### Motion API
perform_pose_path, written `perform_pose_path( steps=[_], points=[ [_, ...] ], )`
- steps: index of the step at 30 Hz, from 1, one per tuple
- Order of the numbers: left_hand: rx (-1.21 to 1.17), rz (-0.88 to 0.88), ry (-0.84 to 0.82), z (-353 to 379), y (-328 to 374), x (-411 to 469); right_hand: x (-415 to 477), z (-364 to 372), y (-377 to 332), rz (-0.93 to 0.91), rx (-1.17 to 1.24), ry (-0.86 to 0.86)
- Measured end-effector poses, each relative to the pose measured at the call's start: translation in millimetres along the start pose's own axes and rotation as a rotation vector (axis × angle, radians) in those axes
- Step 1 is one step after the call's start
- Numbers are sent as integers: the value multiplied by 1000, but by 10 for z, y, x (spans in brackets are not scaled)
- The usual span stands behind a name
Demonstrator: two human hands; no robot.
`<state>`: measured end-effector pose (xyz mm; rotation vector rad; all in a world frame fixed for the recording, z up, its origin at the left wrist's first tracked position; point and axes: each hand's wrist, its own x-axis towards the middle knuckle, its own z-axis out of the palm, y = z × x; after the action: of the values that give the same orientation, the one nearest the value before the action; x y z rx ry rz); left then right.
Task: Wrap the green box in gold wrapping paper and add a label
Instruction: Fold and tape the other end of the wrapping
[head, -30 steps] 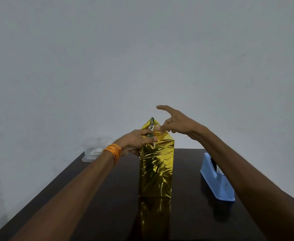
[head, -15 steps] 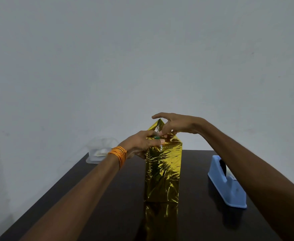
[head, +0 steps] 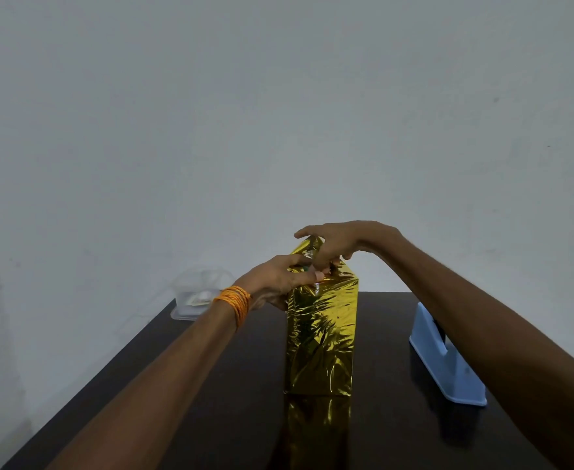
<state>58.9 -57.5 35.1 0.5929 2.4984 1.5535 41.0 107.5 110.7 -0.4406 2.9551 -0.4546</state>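
Gold-wrapped box [head: 321, 334], top between fingers [head: 312, 231]

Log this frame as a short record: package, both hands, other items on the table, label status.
package: gold-wrapped box, upright on dark table, pointed top flap raised
hands: left hand grips the box's upper left side, thumb across front; right hand on the top flap, pinch or press unclear
right of box: blue tape dispenser
far left corner: clear container
label: none visible
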Motion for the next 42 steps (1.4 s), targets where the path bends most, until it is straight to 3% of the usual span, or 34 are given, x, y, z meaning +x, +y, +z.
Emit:
perform_pose_path(
  steps=[4,8,10,12,17,25,32,42],
  points=[
    [23,-3,19,-4,-2,-14,-7,-28,112,147,-4,-2],
    [22,10,13,5,21,-30,-57,155,382,76,-9,313],
    [23,9,19,3,26,-33,-93,307,477,22,255,400],
    [12,4,17,-2,31,-26,-128,441,497,34,590,371],
    [33,9,7,6,66,-47,-181,655,499,52,744,395],
    [134,-43,57,-16,179,-99,-205,711,471,44,745,435],
    [-38,72,337,-19,275,80,-147,718,461,77,628,464],
    [-192,-128,294,34,233,220,-82,723,463,90,654,449]
  ],
)
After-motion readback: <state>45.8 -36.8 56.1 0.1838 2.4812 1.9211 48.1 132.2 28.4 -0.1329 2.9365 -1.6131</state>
